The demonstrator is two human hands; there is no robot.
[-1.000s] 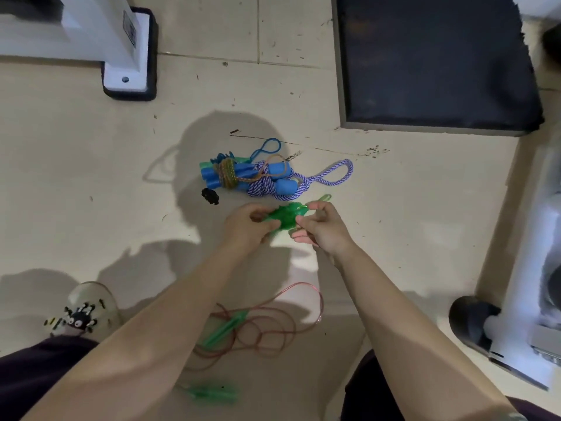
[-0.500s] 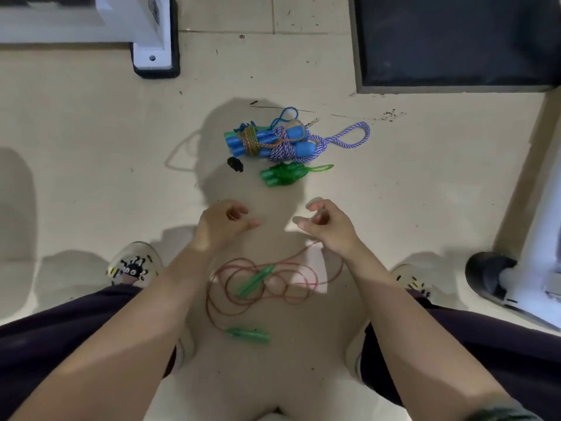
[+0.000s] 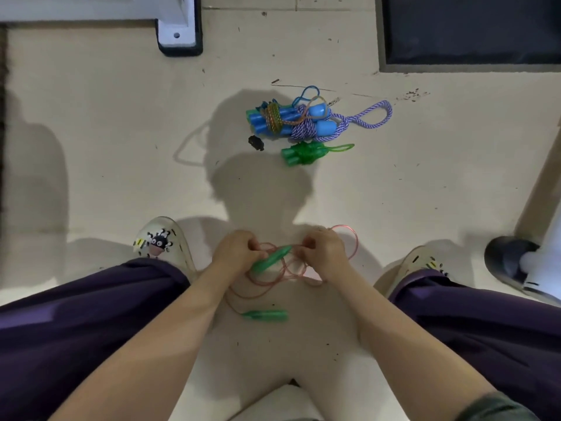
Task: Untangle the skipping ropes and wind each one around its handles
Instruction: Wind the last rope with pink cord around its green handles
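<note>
Hands are working on the last rope: left hand (image 3: pixel 235 253) is gripping a green handle (image 3: pixel 271 262), right hand (image 3: pixel 321 253) pinching pink rope (image 3: pixel 349 238). Wound bundles (image 3: pixel 291 120) are lying at twelve o'clock.

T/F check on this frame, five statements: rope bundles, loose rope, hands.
1. Both hands, left hand and right hand, are on the red rope. True.
2. The green wound bundle is held in the right hand. False: it lies on the floor.
3. One green handle lies untouched on the floor. True.
4. The red rope is wound around its handles. False: it lies in loose loops.
5. The blue bundle lies beyond the green one. True.
</note>
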